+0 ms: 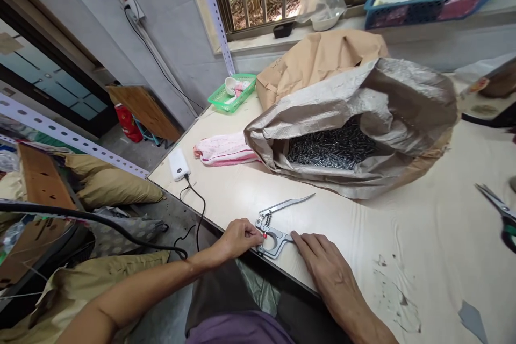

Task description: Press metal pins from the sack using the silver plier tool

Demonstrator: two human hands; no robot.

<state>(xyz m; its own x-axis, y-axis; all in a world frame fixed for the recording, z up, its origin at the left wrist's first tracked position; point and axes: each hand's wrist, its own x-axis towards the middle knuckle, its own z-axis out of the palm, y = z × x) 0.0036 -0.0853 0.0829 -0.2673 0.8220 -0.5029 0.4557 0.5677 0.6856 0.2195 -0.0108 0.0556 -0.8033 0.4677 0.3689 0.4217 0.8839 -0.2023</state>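
Note:
Near the table's front edge lies a pair of grey metal hand pliers (276, 244) with a curved frame, a spring and a long raised lever. My left hand (239, 237) is closed in a pinch at the left end of the pliers, beside a small red piece (264, 236) at the jaw. What the fingertips hold is hidden. My right hand (328, 260) lies flat on the table, fingers stretched out, its index fingertip touching the end of the lower handle. A large open sack (403, 134) behind the pliers holds many small dark metal pieces (332, 145).
A white power bank (178, 163) with a black cable sits at the left edge. A pink-striped cloth (226, 149) and a green basket (226, 103) stand behind it. Scissors (502, 209) and a grey scrap (471, 322) lie to the right. Another brown sack (314, 59) stands behind.

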